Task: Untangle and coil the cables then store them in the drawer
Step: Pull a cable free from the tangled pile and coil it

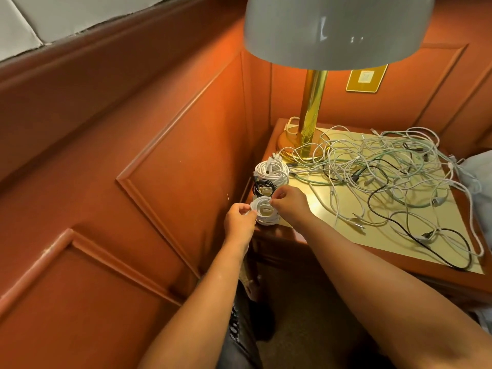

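**Winding Up a White Cable**

At the nightstand's (306, 235) front left corner, the left hand (239, 218) and right hand (288, 202) both pinch a white cable coil (265, 213), likely to keep it from springing loose. Two finished coils (269, 177) sit behind. The tangled cables (386, 171) cover the rest, waiting.

A brass lamp (311, 113) with a pale shade (338, 30) stands before a gold wall plate (367, 78).
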A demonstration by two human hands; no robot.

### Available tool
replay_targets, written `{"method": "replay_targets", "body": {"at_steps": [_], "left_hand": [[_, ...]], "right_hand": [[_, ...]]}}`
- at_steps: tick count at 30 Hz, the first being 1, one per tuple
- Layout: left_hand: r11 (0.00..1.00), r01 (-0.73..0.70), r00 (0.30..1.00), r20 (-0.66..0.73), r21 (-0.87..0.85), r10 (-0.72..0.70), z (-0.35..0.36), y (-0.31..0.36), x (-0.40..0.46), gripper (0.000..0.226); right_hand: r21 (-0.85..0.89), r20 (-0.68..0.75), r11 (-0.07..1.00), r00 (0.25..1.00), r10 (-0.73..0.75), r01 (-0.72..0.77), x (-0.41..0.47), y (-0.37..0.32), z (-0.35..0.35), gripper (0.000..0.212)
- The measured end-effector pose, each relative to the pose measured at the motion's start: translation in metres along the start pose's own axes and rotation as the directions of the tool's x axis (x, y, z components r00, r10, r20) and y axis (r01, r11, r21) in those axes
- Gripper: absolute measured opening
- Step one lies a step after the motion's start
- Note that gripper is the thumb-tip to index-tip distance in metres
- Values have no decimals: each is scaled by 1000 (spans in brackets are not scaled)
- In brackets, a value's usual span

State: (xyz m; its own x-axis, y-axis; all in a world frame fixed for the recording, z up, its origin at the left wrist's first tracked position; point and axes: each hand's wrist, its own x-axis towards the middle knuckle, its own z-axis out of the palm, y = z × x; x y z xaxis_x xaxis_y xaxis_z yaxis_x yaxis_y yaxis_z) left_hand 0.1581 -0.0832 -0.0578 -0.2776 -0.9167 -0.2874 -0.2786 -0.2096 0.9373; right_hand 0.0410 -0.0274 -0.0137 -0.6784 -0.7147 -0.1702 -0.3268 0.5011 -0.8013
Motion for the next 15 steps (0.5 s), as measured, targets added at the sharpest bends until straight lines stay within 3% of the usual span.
{"method": "replay_targets", "body": {"at_steps": [4, 11, 15], "left_hand": [[1000, 1, 1000, 2, -19, -1, -1, 2, 1, 14], [990, -39, 997, 74, 132, 30, -5, 4, -1, 7], [981, -79, 996, 62, 178, 69, -6, 10, -8, 15]], "right_hand": [[15, -4, 1000, 1000, -12, 12, -2, 2, 0, 5], [-10, 15, 1000, 1000, -20, 20, -9, 7, -4, 11], [7, 5, 1000, 1000, -24, 24, -14, 10, -7, 11]]}}
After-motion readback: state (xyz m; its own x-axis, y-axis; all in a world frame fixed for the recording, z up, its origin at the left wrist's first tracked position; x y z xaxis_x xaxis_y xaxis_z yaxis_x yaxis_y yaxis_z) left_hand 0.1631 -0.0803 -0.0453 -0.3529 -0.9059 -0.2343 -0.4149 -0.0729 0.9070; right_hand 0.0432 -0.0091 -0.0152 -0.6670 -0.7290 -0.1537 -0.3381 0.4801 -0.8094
